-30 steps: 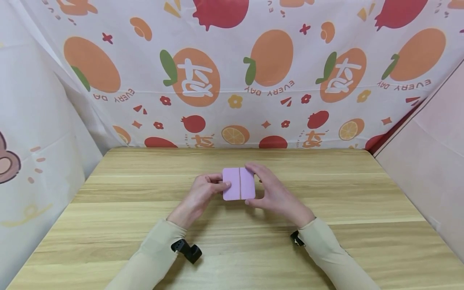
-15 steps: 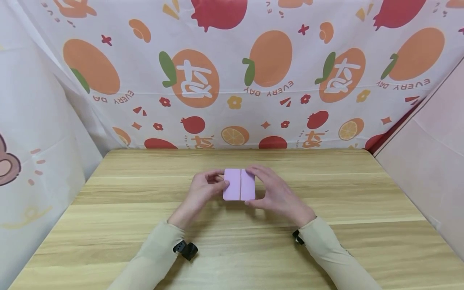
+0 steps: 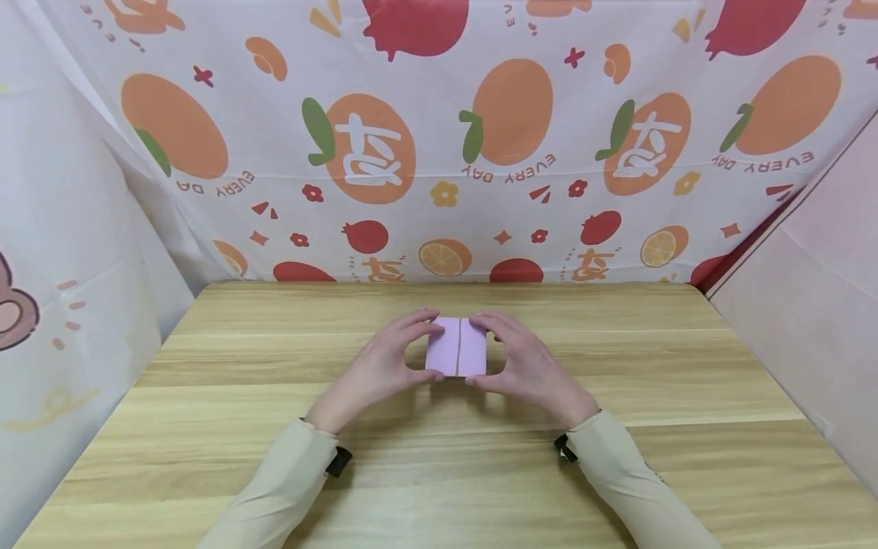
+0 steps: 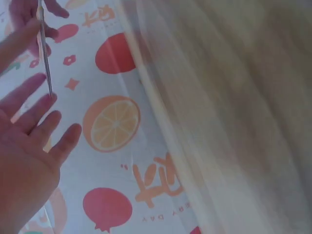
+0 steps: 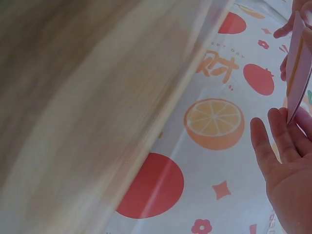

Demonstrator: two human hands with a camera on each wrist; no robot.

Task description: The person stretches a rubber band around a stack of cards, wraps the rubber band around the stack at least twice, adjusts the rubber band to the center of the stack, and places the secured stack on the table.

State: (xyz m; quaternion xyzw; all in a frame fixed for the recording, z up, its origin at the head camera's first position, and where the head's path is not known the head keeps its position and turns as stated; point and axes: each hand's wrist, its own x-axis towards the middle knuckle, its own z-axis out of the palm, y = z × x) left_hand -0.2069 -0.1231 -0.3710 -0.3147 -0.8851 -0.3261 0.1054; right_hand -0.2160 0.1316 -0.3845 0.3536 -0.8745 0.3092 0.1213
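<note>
A thin lilac square pad point(image 3: 443, 349) with rounded corners is held up over the middle of the table, a brown rubber band point(image 3: 458, 347) running down its face. My left hand point(image 3: 384, 358) grips its left side, thumb at the near edge and fingertips at the far edge. On the other side my right hand point(image 3: 531, 370) pinches the same two edges. Seen edge-on in the left wrist view, the pad point(image 4: 45, 58) is a narrow strip against the fingers. The right wrist view shows the pad point(image 5: 297, 73) at a slant, with the rubber band point(image 5: 295, 58) on it.
A wooden table point(image 3: 439, 473) spreads beneath both hands. Behind it hangs a white cloth point(image 3: 425, 198) printed with fruit, and pale cloths close off the left and right sides. Each sleeve carries a black wrist mount, the left one point(image 3: 339, 462) near the table.
My left hand has shifted from pinching the pad's left side with the thumb on its face to spanning its near and far edges. The right hand stays nearly still.
</note>
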